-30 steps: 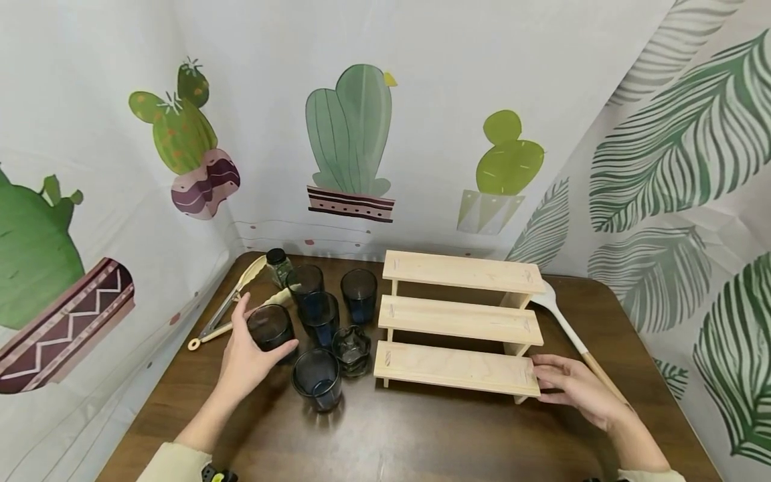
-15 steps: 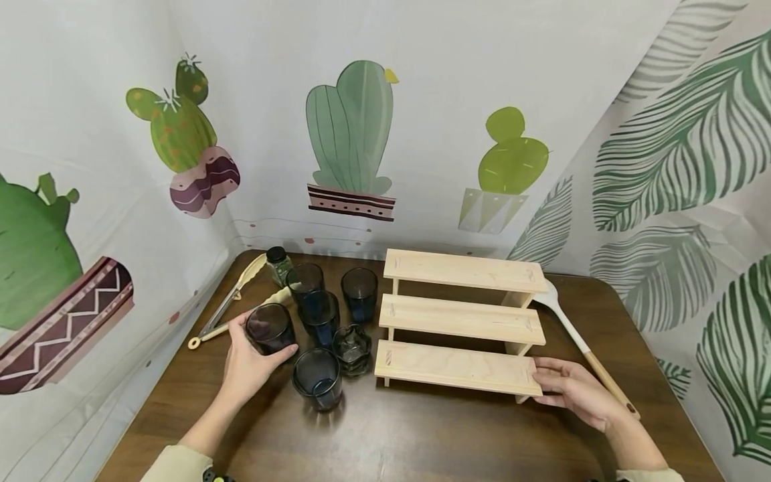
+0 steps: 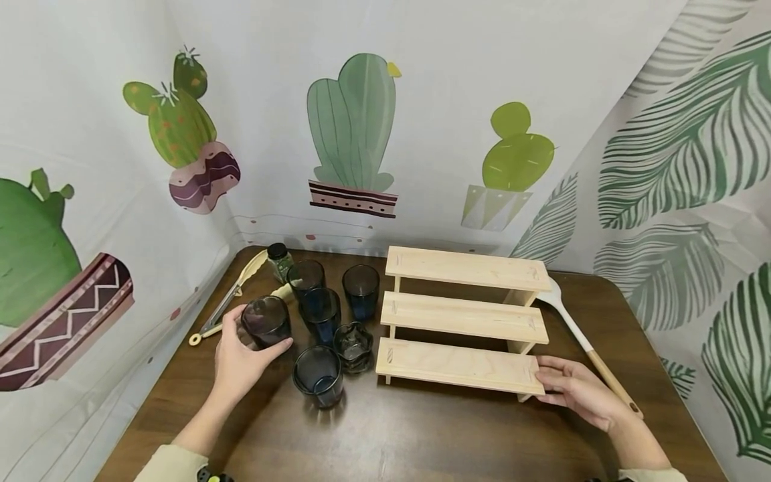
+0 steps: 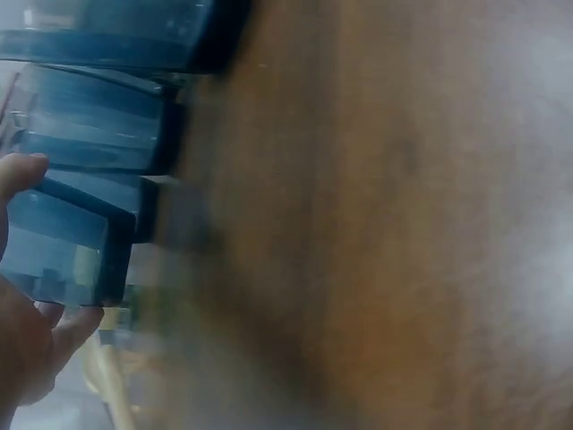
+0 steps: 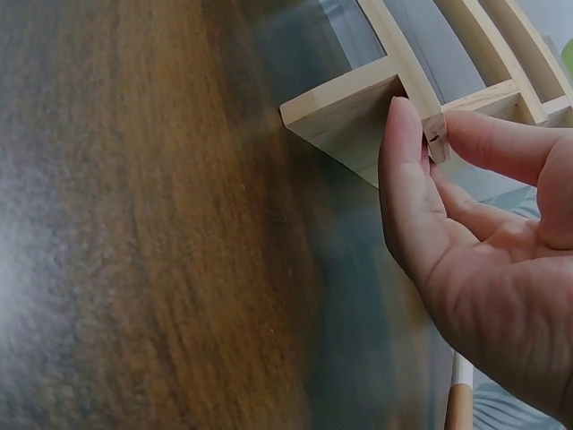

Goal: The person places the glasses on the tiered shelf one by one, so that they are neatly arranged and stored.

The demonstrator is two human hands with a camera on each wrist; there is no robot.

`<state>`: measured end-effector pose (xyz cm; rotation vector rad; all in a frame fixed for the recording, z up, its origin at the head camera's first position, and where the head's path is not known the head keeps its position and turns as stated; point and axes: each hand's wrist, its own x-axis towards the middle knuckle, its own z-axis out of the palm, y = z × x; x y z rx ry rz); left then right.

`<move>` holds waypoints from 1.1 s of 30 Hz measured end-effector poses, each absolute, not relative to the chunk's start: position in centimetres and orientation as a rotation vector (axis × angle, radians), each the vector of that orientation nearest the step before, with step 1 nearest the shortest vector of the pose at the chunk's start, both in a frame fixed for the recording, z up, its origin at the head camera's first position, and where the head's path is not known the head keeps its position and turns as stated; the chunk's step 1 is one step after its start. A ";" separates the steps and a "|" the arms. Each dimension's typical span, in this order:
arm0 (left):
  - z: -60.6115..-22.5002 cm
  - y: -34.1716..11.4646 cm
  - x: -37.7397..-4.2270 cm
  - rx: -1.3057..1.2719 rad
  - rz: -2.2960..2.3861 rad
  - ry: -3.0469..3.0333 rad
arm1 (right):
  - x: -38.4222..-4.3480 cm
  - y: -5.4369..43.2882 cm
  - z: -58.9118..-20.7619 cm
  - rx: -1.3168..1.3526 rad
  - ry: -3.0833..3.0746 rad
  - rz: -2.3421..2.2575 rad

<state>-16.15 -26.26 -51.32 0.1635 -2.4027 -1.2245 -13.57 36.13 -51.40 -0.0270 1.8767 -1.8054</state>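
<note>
My left hand (image 3: 237,361) grips a dark tinted glass tumbler (image 3: 266,323), thumb on its near right side and fingers round its left. In the left wrist view a narrow gap shows between the base of this tumbler (image 4: 58,242) and the wooden table. My right hand (image 3: 575,390) pinches the right end of the lowest board of a three-step wooden shelf rack (image 3: 460,365). In the right wrist view, fingers lie on both faces of that board end (image 5: 436,134). Several similar tumblers (image 3: 319,378) stand between the hands, beside a small wavy-rimmed glass bowl (image 3: 353,348).
Behind the held tumbler lie tongs (image 3: 224,308) with cream tips, next to a small black-lidded jar (image 3: 280,261). A white spatula with a wooden handle (image 3: 602,371) lies right of the rack. A printed cloth (image 3: 434,134) hangs behind the brown table (image 3: 385,438).
My left fingers have closed round the tumbler, which has shifted slightly up and to the left. My right hand keeps its hold on the rack.
</note>
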 end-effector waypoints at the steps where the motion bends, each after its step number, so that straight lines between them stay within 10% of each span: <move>1: -50.9 -26.3 -16.1 0.167 -1.220 -2.392 | -13.6 36.2 -51.4 -0.033 1.871 -1.809; 33: -33.0 -15.4 -21.1 -0.455 -1.629 -2.264 | -13.8 36.5 -51.5 -0.015 1.871 -1.819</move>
